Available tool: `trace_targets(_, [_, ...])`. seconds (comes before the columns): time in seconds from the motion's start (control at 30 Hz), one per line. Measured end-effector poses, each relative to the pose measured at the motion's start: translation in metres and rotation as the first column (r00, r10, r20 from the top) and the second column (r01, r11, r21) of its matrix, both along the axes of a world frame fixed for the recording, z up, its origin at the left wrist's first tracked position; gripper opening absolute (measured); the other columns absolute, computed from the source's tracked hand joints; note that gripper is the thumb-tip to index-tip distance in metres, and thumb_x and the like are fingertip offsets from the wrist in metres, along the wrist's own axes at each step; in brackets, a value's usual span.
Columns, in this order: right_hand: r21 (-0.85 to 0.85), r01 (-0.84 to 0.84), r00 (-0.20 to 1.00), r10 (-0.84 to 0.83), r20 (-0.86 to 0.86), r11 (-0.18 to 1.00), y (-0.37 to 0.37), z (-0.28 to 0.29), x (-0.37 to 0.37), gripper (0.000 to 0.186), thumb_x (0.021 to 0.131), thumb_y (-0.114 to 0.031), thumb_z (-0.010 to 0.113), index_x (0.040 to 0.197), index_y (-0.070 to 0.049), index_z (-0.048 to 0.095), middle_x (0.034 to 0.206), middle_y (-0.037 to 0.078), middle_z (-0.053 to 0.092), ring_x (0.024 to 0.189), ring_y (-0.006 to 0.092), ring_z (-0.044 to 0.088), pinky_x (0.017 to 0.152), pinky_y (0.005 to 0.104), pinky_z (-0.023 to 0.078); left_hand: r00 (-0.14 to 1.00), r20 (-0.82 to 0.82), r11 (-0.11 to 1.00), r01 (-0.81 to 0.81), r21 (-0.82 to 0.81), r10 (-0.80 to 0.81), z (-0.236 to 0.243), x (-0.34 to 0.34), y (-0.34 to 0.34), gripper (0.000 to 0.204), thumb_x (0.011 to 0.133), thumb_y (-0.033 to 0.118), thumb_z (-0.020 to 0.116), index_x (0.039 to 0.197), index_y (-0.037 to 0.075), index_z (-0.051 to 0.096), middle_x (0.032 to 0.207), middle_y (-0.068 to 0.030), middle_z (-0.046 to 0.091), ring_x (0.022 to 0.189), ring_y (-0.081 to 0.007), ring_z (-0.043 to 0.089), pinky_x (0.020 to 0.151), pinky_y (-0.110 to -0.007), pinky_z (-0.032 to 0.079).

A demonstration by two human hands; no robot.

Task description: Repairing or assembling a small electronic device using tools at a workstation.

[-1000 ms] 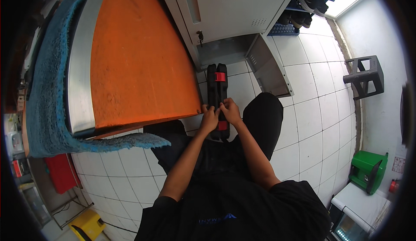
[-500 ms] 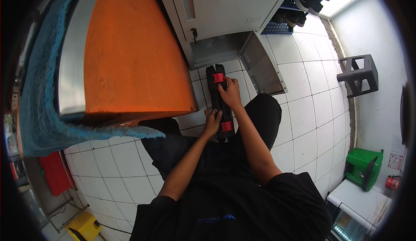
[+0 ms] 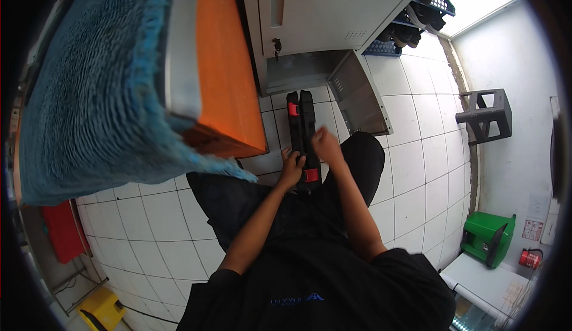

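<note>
A long black hard case (image 3: pixel 305 122) with red latches stands on its narrow side on the floor between my legs, seam upward. Its far red latch (image 3: pixel 293 109) hangs off to the left side, and a gap shows along the far part of the seam. The near red latch (image 3: pixel 311 175) lies flat across the seam. My left hand (image 3: pixel 291 169) grips the case just beyond the near latch, thumb on top and fingers over the left side. Just right of the case, my right hand (image 3: pixel 327 146) is curled closed and slightly blurred, with nothing seen in it.
A grey metal locker (image 3: pixel 322 18) stands ahead, its lower door (image 3: pixel 360 95) swung open. An orange-sided bench (image 3: pixel 229 92) with a blue towel (image 3: pixel 89 98) rises close on my left. On the right are a grey stool (image 3: pixel 490 115) and a green bin (image 3: pixel 487 238). Shoe racks (image 3: pixel 381 48) stand far right.
The far latch has flipped left off the seam, and the case's far end has parted. My right hand has left that latch and drawn back toward me. My left hand stays on the case.
</note>
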State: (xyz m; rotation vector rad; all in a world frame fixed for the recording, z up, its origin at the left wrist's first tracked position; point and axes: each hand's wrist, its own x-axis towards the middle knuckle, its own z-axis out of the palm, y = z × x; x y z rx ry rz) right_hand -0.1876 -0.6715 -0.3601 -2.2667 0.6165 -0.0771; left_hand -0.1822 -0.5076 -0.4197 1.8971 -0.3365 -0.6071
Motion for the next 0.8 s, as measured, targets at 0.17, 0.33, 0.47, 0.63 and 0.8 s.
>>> trace_targets(0.17, [-0.15, -0.053, 0.995, 0.039, -0.097, 0.987, 0.059, 0.011, -0.08, 0.05, 0.082, -0.015, 0.07, 0.124, -0.002, 0.046, 0.105, 0.03, 0.055, 0.099, 0.048, 0.056, 0.088, 0.0512, 0.048, 0.994, -0.107, 0.999, 0.036, 0.023, -0.034, 0.008, 0.0, -0.009, 0.034, 0.101, 0.03, 0.056, 0.114, -0.001, 0.054, 0.147, -0.0238, 0.025, 0.134, -0.044, 0.04, 0.109, -0.046, 0.041])
trace_targets(0.33, [-0.033, -0.017, 0.994, 0.013, -0.112, 0.999, 0.078, 0.036, -0.081, 0.064, 0.08, -0.01, 0.073, 0.134, -0.002, 0.039, 0.113, 0.03, 0.05, 0.108, 0.0474, 0.052, 0.094, 0.0506, 0.045, 0.997, -0.063, 0.998, 0.052, 0.019, -0.051, 0.007, 0.011, -0.001, 0.035, 0.1, 0.029, 0.058, 0.115, -0.003, 0.054, 0.146, -0.0241, 0.028, 0.132, -0.0449, 0.043, 0.108, -0.047, 0.041])
trace_targets(0.47, [-0.095, -0.045, 0.998, 0.042, -0.04, 0.994, 0.094, 0.04, -0.087, 0.062, 0.08, -0.009, 0.072, 0.133, -0.003, 0.041, 0.114, 0.028, 0.052, 0.104, 0.0432, 0.054, 0.092, 0.0483, 0.046, 0.997, -0.063, 0.998, 0.043, 0.038, -0.041, 0.004, 0.011, 0.002, 0.033, 0.099, 0.027, 0.059, 0.114, -0.002, 0.055, 0.145, -0.0236, 0.029, 0.13, -0.0446, 0.046, 0.106, -0.046, 0.042])
trace_targets(0.63, [0.232, 0.079, 0.997, -0.082, 0.0, 0.969, 0.092, 0.044, -0.079, 0.053, 0.082, -0.007, 0.07, 0.129, -0.004, 0.046, 0.112, 0.021, 0.055, 0.1, 0.0324, 0.057, 0.087, 0.0405, 0.048, 0.994, -0.095, 0.998, 0.055, -0.007, -0.055, -0.005, 0.016, 0.01, 0.036, 0.1, 0.03, 0.058, 0.115, -0.003, 0.055, 0.147, -0.0246, 0.028, 0.134, -0.044, 0.04, 0.11, -0.047, 0.038])
trace_targets(0.8, [-0.266, 0.022, 0.938, 0.072, 0.338, 0.964, 0.061, 0.011, -0.048, 0.041, 0.092, -0.009, 0.064, 0.128, -0.005, 0.047, 0.101, 0.018, 0.062, 0.08, 0.027, 0.064, 0.071, 0.0361, 0.051, 0.987, -0.118, 0.994, 0.11, 0.003, -0.109, -0.006, 0.026, 0.014, 0.036, 0.1, 0.031, 0.057, 0.114, -0.002, 0.055, 0.148, -0.0242, 0.028, 0.136, -0.0416, 0.037, 0.112, -0.046, 0.037])
